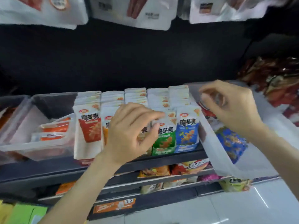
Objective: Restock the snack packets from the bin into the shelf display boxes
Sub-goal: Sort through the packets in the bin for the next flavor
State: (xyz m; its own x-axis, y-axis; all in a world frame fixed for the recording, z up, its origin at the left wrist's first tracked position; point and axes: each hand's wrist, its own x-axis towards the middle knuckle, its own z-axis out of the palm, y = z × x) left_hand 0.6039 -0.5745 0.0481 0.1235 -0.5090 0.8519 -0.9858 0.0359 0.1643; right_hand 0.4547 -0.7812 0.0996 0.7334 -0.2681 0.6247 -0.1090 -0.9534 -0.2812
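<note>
Hands among shelf snack packets

White pouches hang overhead; chip bags on lower shelves; orange price tag, possibly 2.5.

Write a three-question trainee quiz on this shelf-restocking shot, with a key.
1. True or false: the left hand rests on the row of upright packets.
2. Which packet stands at the right end of that row: A) blue packet, B) green packet, C) red packet?
3. Fill in: the right hand is raised over the clear ____ on the right.

Key: 1 true; 2 A; 3 bin.
</note>
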